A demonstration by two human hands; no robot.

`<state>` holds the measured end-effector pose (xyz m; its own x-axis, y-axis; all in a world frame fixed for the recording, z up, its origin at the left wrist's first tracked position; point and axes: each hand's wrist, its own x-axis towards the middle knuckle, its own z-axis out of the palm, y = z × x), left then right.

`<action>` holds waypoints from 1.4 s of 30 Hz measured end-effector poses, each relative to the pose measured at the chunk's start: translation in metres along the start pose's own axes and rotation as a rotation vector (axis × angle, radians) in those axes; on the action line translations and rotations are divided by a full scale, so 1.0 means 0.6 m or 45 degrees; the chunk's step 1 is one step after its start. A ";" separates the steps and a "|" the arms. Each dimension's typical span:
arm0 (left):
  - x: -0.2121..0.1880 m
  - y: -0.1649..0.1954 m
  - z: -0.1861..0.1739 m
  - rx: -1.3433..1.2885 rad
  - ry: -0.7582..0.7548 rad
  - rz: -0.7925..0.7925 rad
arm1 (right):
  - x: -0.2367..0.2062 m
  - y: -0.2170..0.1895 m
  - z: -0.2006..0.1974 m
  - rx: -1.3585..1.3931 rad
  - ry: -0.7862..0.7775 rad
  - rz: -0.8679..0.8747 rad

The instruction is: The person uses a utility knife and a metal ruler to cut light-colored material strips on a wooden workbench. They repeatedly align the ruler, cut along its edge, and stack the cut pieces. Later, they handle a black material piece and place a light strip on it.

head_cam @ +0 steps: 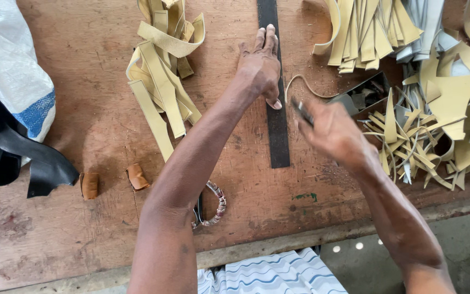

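Scarred brown wooden bench (99, 109) is seen bearing a long dark flat ruler (278, 136), judged stiff and best pinned from above, pressed flat by the spread left hand (259, 65), while a thin blade (302, 111) is clasped in the closed, blurred right hand (333, 133), beside soft tan leather strips (161, 81) lying loose, no container being discernible.

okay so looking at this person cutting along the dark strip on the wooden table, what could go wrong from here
1. The left hand presses flat on the dark strip, thumb right at the edge nearest the blade in the right hand; a slip could nick it.
2. The right hand looks blurred, so it seems to move fast; the cut may wander.
3. The thin offcut curls near the blade and might snag.
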<state>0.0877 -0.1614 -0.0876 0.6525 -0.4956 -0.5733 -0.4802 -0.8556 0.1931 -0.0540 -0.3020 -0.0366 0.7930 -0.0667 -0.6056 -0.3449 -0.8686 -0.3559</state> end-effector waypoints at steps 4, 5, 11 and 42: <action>-0.028 -0.014 0.006 -0.123 0.072 0.034 | 0.076 0.003 -0.001 -0.158 0.525 -0.514; -0.035 -0.020 0.006 -0.138 0.106 0.043 | 0.097 0.005 -0.002 -0.142 0.521 -0.558; -0.070 -0.063 0.036 -0.124 0.078 0.028 | 0.133 0.017 -0.004 -0.080 0.257 -0.470; 0.204 0.042 0.019 -1.624 0.712 0.033 | -0.070 0.105 0.177 1.004 0.581 -0.394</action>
<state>0.1489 -0.2419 -0.1617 0.9421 -0.2478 -0.2260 0.1665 -0.2395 0.9565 -0.1624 -0.3018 -0.1089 0.9671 -0.2191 -0.1289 -0.1945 -0.3111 -0.9302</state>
